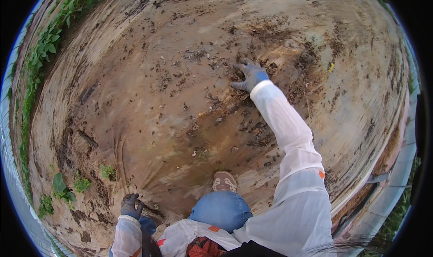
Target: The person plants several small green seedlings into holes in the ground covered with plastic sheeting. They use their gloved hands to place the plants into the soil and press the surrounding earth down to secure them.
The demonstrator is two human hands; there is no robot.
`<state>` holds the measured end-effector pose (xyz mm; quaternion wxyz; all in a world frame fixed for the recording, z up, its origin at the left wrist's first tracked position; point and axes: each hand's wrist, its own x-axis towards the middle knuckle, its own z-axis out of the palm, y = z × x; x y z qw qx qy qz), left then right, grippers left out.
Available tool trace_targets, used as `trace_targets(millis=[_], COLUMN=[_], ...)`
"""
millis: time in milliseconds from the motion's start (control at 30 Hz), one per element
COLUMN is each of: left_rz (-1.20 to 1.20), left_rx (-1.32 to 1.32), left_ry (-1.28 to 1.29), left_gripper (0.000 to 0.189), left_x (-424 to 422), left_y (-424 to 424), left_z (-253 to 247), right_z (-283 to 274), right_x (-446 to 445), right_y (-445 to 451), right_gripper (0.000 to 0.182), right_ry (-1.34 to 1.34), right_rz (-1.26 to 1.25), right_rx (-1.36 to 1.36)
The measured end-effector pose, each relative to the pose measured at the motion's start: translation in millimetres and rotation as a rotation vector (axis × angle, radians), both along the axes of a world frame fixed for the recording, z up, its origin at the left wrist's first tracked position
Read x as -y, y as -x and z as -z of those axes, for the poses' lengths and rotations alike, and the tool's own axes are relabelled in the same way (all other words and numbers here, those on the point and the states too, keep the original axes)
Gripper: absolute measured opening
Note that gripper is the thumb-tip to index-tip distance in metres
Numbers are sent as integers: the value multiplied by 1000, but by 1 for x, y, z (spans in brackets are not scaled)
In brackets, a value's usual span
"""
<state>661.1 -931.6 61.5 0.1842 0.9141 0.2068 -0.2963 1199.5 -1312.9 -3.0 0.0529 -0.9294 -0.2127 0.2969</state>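
A soiled plastic ground sheet (145, 115), strewn with soil crumbs and dry plant bits, spreads out before me. My right hand (248, 76), in a grey and blue work glove, reaches far forward with fingers spread over dark plant debris (236, 77) on the sheet. Whether its fingertips grip any of that debris cannot be told. My left hand (132, 205), in a dark grey glove, is low at the left beside my knee, above a shoe. Its fingers are partly curled, and gathered folds of the sheet (121, 162) run up from near them; a hold on them cannot be made out.
A row of leafy green plants (33, 71) lines the left side. Small weeds (81, 184) grow at the lower left. At the right, a pale edging (389, 203) runs past the sheet's border. A yellow scrap (331, 67) lies to the right of my right hand.
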Motion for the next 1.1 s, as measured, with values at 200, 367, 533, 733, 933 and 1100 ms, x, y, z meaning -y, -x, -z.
trace_targets(millis=[200, 367, 533, 733, 933, 1100], left_rz=[66, 138, 203, 236, 270, 214], left_rx=[66, 71, -57, 6, 40, -68], left_ry=[60, 62, 52, 85, 44, 72], left_gripper=[41, 43, 50, 51, 52, 51], left_x=[-2, 2, 7, 12, 16, 23], left_y=[5, 1, 0, 3, 24, 41], left_z=[4, 2, -16, -24, -35, -28], right_z=[5, 19, -8, -30, 77, 62], right_x=[90, 221, 64, -61, 43, 129], right_y=[113, 268, 191, 140, 206, 201], right_gripper=[25, 51, 62, 63, 42, 75], right_ry=[31, 711, -423, -139, 142, 230], right_rz=[-92, -552, 64, 117, -246, -114], right_rx=[-432, -860, -226, 67, -254, -234])
